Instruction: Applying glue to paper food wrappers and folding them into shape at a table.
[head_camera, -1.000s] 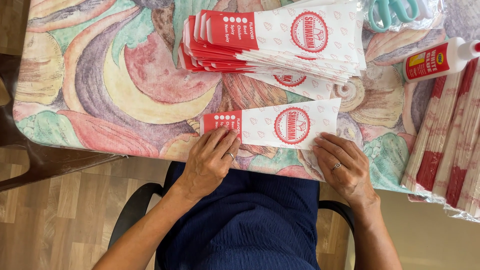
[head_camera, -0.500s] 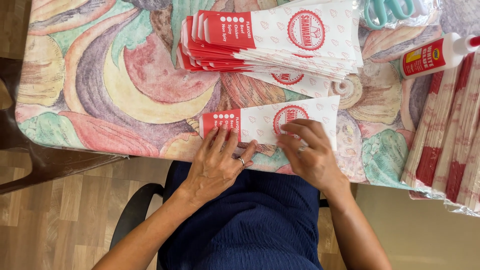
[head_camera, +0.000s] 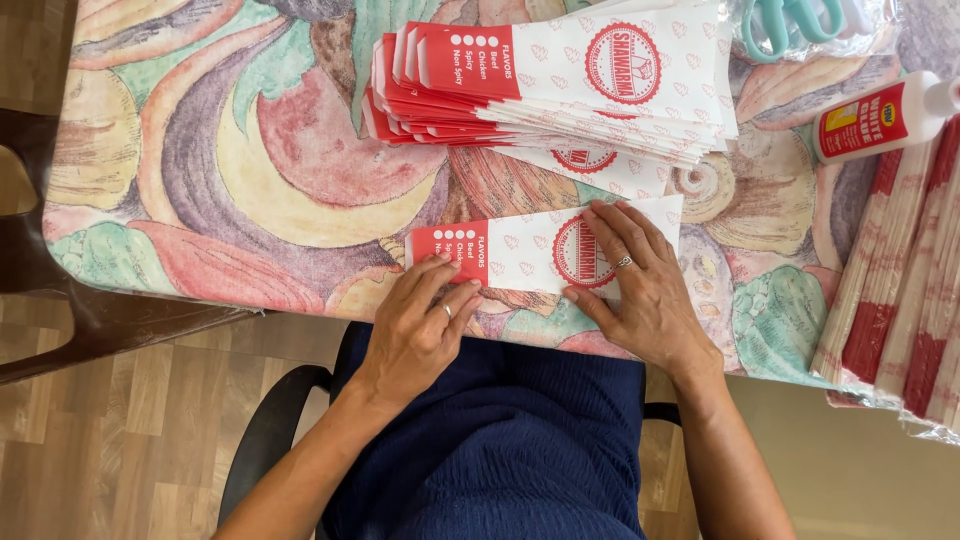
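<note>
White paper sleeve (head_camera: 530, 250) with red end lies flat; left hand (head_camera: 420, 325), right hand (head_camera: 640, 290) press it open-palmed

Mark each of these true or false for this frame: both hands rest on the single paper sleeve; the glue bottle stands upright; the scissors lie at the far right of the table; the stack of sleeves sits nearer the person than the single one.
1. Both hands rest on the single paper sleeve. True: the left hand presses its red end, the right hand lies flat over its round red print.
2. The glue bottle stands upright. False: it lies on its side.
3. The scissors lie at the far right of the table. True.
4. The stack of sleeves sits nearer the person. False: it lies beyond the single sleeve.
</note>
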